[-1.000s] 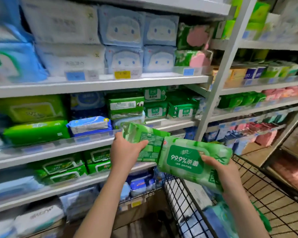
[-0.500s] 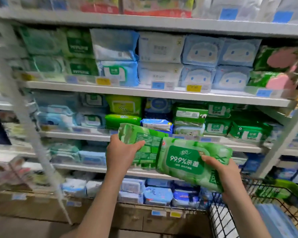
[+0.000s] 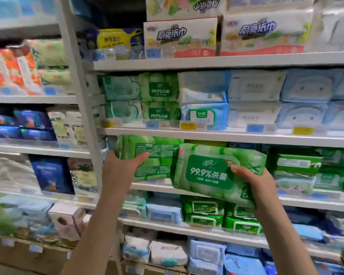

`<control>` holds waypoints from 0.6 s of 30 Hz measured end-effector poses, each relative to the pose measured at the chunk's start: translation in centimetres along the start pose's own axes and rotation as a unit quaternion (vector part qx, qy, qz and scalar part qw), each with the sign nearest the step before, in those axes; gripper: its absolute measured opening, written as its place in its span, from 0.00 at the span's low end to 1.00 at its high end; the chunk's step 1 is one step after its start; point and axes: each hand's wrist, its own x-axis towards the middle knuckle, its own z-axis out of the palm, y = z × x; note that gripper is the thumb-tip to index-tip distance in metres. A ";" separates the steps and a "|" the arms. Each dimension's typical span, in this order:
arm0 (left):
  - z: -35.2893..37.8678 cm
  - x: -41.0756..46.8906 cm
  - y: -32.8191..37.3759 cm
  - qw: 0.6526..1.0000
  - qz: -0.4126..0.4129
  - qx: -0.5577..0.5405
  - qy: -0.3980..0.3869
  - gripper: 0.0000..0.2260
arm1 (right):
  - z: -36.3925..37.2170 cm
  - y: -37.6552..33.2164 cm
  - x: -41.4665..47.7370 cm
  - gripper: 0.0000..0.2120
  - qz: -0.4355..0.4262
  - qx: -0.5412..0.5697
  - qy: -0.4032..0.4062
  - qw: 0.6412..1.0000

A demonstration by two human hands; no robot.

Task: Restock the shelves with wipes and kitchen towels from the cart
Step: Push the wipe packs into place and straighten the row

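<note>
Our left hand [image 3: 123,169] grips one green wipes pack [image 3: 153,155] with fingers curled round its end; our right hand [image 3: 254,181] grips a second green wipes pack [image 3: 209,171]. Both packs are raised before a stocked shelf [image 3: 226,135], just below matching packs [image 3: 159,100].

White shelves [image 3: 226,61] stood in tiers. Above the left hand [image 3: 120,171], green wipes [image 3: 159,90] sat stacked two high; higher up stood kitchen towels [image 3: 180,36]. Just right of the right hand [image 3: 254,180] lay green packs [image 3: 298,163], with blue packs [image 3: 207,253] below it.
</note>
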 end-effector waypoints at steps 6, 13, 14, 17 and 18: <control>-5.5 5.6 0.2 0.996 0.020 -0.039 0.076 0.27 | 8.4 -0.5 3.9 0.30 -0.039 0.000 -0.026 0.999; -9.0 10.2 -0.6 0.984 0.030 -0.077 0.155 0.30 | 15.4 -1.4 9.3 0.22 -0.106 -0.049 -0.057 0.991; -9.2 11.0 -0.8 0.983 0.032 -0.082 0.164 0.30 | 16.2 -1.3 10.3 0.20 -0.119 -0.057 -0.060 0.989; -9.7 13.1 -0.9 0.978 0.053 -0.092 0.182 0.27 | 18.5 -0.9 13.2 0.27 -0.153 -0.083 -0.075 0.982; -9.8 13.8 -1.0 0.976 0.061 -0.092 0.190 0.26 | 19.2 -0.7 14.3 0.29 -0.167 -0.092 -0.077 0.979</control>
